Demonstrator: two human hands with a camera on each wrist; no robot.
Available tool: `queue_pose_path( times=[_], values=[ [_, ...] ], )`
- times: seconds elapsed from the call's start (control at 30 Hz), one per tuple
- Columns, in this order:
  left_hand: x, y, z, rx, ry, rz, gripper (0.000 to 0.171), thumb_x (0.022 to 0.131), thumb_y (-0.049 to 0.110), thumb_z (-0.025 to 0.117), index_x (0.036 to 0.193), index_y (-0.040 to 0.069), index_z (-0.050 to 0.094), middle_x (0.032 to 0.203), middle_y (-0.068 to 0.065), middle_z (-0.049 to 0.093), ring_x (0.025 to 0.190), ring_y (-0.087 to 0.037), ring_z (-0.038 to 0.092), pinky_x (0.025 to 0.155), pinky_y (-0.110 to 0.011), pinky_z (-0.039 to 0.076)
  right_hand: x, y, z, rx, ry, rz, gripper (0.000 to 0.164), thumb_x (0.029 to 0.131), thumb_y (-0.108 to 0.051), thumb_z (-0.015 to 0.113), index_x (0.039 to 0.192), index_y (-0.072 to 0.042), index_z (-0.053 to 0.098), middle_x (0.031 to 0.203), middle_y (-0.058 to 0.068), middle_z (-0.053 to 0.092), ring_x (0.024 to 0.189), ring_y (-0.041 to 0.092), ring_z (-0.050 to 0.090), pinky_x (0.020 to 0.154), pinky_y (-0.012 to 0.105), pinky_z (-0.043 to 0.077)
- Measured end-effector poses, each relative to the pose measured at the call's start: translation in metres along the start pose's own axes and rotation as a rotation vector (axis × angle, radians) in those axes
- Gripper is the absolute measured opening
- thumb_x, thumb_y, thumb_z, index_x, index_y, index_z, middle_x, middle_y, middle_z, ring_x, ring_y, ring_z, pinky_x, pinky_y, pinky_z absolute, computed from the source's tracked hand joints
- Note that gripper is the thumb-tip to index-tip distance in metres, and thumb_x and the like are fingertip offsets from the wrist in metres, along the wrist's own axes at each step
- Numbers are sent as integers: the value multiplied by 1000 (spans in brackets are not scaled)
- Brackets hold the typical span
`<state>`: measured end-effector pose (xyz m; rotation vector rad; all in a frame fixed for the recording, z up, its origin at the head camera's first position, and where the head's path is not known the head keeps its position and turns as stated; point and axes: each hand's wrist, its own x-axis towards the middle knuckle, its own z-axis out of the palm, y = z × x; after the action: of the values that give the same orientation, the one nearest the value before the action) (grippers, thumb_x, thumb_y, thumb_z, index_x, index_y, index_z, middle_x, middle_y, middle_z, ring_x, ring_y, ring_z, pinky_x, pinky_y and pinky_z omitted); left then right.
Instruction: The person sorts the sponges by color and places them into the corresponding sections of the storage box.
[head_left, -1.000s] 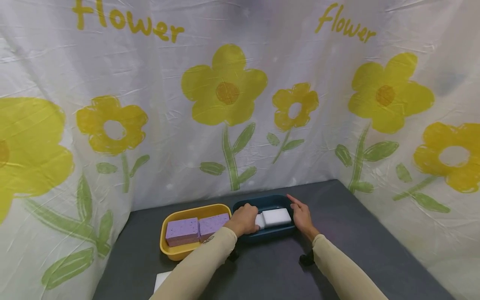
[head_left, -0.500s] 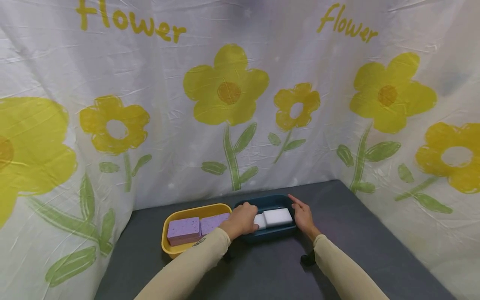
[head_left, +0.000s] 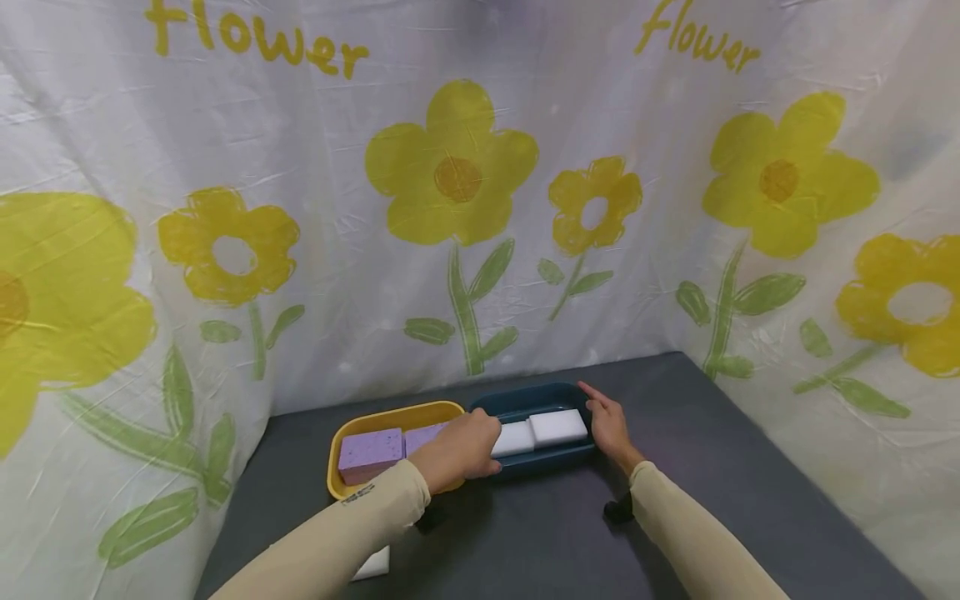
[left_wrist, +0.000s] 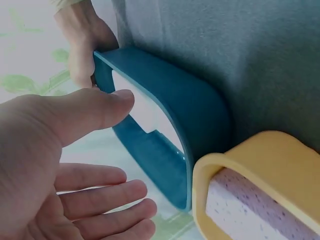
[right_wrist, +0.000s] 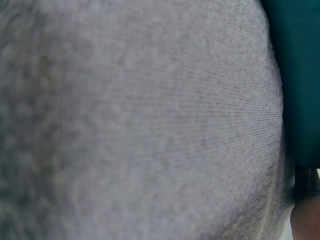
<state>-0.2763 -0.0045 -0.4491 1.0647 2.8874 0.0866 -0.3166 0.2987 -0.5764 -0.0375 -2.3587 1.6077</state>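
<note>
A dark blue plastic tub (head_left: 566,388) stands on the table with two white sponge blocks (head_left: 557,426) side by side inside it. My left hand (head_left: 461,446) is over the tub's left end, by the yellow tub's rim. In the left wrist view its thumb and fingers are spread apart with nothing between them. My right hand (head_left: 611,429) rests against the outside of the blue tub's right end, its index finger stretched along the end. To the left, the yellow tub (head_left: 336,446) holds two purple speckled sponges (head_left: 371,454), one partly hidden behind my left hand.
Another white block (head_left: 372,565) lies on the dark grey table (head_left: 547,533), partly hidden by my left sleeve. The two tubs stand close together near the back edge. A flower-print curtain (head_left: 337,250) hangs behind and along both sides.
My left hand has moved left, off the white sponge at the blue tub's left end, and its fingers have parted. The right hand stays against the tub.
</note>
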Motion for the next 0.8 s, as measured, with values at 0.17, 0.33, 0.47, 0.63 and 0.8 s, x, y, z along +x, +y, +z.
queue_pose_path(
  times=[0.17,0.33,0.47,0.63,0.8],
  values=[
    [-25,-7,-2,16,48,57,40,84,33,97,106,4,78,90,-7,76,71,-14,64,72,-33,61,-2,-7,1,-10,-27,49,48,117,-13,36,161,-8,54,90,17,51,43,7,24,48,25,28],
    [-53,-12,1,95,55,94,34,81,30,98,93,7,76,79,-5,72,68,-17,62,67,-35,58,-3,-9,1,-14,-28,67,47,117,-12,37,161,-8,54,114,33,60,43,6,24,50,24,28],
    [-71,-13,0,138,38,107,32,79,31,99,79,13,72,72,-2,68,65,-19,63,64,-37,56,-4,-7,1,7,-7,29,49,115,-14,38,160,-8,56,121,37,60,46,6,24,49,25,28],
    [-93,-16,-2,111,-1,76,34,76,28,101,87,10,75,78,-4,70,66,-17,63,63,-38,57,-2,1,1,43,-7,-27,49,114,-18,41,159,-11,58,87,14,50,46,7,25,48,25,27],
    [-117,-23,1,103,-102,42,37,72,25,103,87,8,75,76,-4,65,63,-14,54,59,-36,51,-3,-9,1,-3,-17,66,48,116,-14,37,161,-9,55,91,17,52,45,7,25,50,24,29]
  ],
)
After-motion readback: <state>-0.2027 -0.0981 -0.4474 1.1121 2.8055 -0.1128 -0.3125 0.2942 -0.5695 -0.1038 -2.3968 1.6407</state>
